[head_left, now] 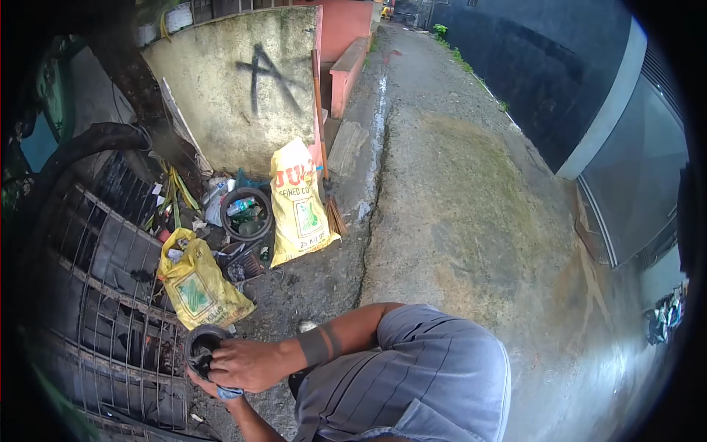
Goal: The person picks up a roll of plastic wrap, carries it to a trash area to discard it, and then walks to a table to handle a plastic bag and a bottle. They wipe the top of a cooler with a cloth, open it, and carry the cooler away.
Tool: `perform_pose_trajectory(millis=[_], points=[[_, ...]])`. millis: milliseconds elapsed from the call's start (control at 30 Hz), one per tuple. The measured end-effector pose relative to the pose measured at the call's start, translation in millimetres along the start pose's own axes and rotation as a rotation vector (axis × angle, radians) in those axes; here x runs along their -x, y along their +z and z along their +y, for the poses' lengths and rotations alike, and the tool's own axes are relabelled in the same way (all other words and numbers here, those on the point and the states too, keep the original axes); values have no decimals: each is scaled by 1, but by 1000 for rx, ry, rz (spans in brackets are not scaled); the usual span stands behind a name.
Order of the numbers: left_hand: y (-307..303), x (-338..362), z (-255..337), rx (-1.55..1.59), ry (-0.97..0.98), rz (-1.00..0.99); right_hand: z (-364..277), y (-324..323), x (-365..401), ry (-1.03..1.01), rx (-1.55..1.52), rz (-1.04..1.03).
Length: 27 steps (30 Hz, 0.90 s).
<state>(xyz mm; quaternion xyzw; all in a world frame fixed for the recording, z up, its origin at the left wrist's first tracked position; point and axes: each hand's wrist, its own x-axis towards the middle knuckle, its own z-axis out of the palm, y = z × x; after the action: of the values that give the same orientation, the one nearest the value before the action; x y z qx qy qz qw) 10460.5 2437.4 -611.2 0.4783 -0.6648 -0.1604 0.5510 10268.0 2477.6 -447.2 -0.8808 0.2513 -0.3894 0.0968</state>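
At the lower left, a small dark round pot (199,348) with a grey rim is held between both hands. My left hand (210,384) is mostly hidden beneath it, with part of the palm side showing at its lower edge. Over the pot's opening lies my right hand (247,363), its fingers bent down at the rim and partly inside; the fingertips are hidden. Just above the pot, a yellow sack (197,287) leans with its top open and litter showing in it. A taller yellow sack (300,206) stands upright further up.
A tire (247,230) with bottles inside sits between the sacks. Metal grating (110,324) lies along the left. A broom (335,217) leans behind the tall sack, by a stained wall (213,81). The concrete lane (449,184) runs ahead, bordered by a dark wall (545,66).
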Motion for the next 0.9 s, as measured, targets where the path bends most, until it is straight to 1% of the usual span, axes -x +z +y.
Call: perform_pose_trajectory(millis=[67, 100, 133, 167, 200, 233, 267, 300, 333, 367, 433, 467, 500, 567, 600, 700, 733, 767, 833, 900], points=[[24, -41, -19, -48, 38, -6, 42, -9, -8, -25, 34, 74], [42, -66, -31, -25, 44, -9, 64, -15, -15, -17, 57, 69], [51, -83, -44, 86, 62, 6, 80, -12, -23, -50, 86, 83], [60, -101, -37, 199, 72, 32, 92, -15, -33, -88, 115, 86], [64, -121, -30, 200, 152, 79, 102, -18, -42, -92, 125, 38], [67, -147, -12, 206, 149, 75, 110, -20, -54, -85, 128, 35], [69, -171, 6, 143, 224, 89, 117, -24, -66, -109, 132, 45], [72, -188, 8, 77, 300, 103, 125, -26, -76, -134, 133, 58], [74, -205, -24, 228, 392, 148, 134, -29, -85, -108, 133, 54], [74, -223, -30, 239, 385, 144, 146, -29, -92, -97, 139, 48], [66, -257, -49, 2, 258, -30, 170, -21, -109, -9, 157, 104], [71, -270, -67, -50, 325, 5, 182, -17, -116, 15, 170, 92], [72, -280, -79, -46, 322, 1, 193, -12, -124, 21, 172, 90], [79, -304, -86, -98, 444, -9, 215, -5, -140, 59, 210, 144], [80, -314, -90, -114, 462, 12, 228, 3, -147, 99, 197, 95], [85, -347, -140, -32, 482, 8, 263, 24, -175, 132, 192, 93], [83, -358, -152, 7, 462, -17, 272, 36, -187, 195, 214, 102], [82, -368, -165, 11, 453, -14, 279, 46, -199, 197, 214, 93], [79, -384, -189, 54, 442, -79, 286, 64, -221, 360, 294, 102], [77, -401, -208, 76, 459, -86, 300, 80, -236, 371, 303, 76]])
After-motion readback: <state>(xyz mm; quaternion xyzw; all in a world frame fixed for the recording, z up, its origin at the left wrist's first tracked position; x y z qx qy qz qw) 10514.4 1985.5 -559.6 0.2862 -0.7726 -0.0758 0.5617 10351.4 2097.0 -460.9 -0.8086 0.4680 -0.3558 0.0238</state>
